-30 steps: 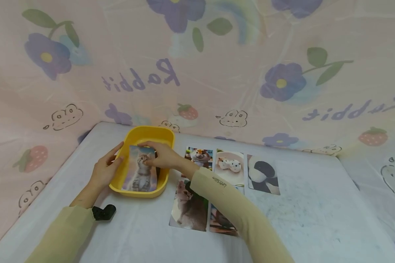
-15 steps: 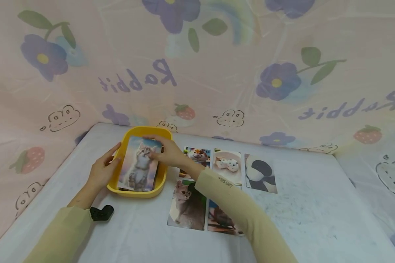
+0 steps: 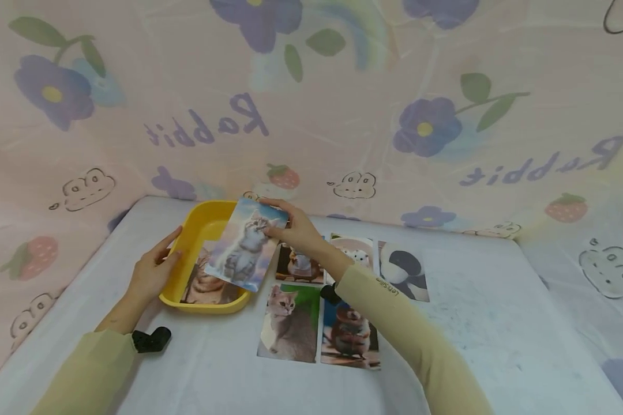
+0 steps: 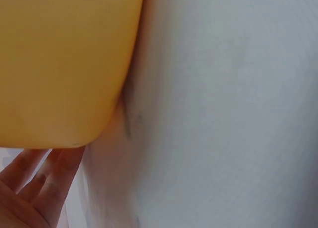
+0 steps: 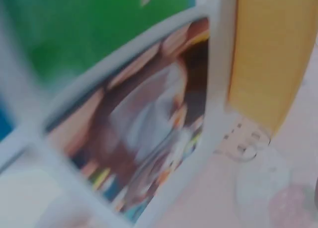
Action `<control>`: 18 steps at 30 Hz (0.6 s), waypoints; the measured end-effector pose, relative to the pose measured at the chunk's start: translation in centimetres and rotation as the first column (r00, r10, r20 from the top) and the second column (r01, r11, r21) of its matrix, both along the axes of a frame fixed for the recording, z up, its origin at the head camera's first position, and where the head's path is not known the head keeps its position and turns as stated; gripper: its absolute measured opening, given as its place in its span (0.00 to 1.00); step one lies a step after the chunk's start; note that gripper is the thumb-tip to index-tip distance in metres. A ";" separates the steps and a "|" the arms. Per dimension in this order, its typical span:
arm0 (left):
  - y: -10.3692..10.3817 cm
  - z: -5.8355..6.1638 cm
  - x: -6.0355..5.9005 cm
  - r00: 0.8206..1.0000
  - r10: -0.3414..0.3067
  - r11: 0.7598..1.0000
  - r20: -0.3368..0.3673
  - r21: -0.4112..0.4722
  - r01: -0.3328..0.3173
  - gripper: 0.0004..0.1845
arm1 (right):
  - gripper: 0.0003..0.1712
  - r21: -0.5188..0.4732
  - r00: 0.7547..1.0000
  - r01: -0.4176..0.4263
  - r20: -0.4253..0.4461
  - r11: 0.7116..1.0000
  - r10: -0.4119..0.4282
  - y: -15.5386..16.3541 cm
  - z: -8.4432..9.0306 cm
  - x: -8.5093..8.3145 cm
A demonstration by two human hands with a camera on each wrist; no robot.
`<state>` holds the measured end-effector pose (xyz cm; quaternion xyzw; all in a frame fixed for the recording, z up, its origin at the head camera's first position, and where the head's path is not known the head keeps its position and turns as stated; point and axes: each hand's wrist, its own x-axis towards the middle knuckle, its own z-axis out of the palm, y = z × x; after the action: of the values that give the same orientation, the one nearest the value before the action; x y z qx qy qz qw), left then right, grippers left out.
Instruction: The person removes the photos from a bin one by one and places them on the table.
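My right hand pinches the top corner of a grey kitten photo card and holds it tilted above the right rim of the yellow tray. Another cat card lies in the tray's bottom. My left hand rests with straight fingers against the tray's left wall; in the left wrist view its fingers lie under the yellow tray. The right wrist view is blurred and shows a card on the table beside the tray wall.
Several animal photo cards lie in rows on the white table right of the tray: a cat on green, a brown animal, a black-and-white one. A pink printed cloth wall encloses the back and sides.
My right hand has lifted the kitten card out of the tray and carried it up and right, uncovering another cat card in the tray. The left hand stays at the tray.
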<state>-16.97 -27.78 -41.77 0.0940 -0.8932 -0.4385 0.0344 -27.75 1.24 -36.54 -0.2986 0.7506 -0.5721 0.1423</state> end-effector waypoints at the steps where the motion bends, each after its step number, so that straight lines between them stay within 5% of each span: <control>1: 0.0 0.0 0.0 1.000 -0.001 1.000 0.007 0.001 0.001 0.28 | 0.32 0.013 1.000 0.010 -0.012 1.000 -0.010 0.5 0.0 -0.1; 18: 0.0 -0.1 -0.1 1.000 0.011 1.000 0.023 0.005 -0.011 0.28 | 0.31 0.122 0.996 0.084 0.008 0.989 -0.086 12.5 -1.6 -0.4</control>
<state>-17.11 -27.76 -41.91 0.1042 -0.8918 -0.4395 0.0261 -28.15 13.77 -38.12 -0.2534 0.7952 -0.5326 0.1405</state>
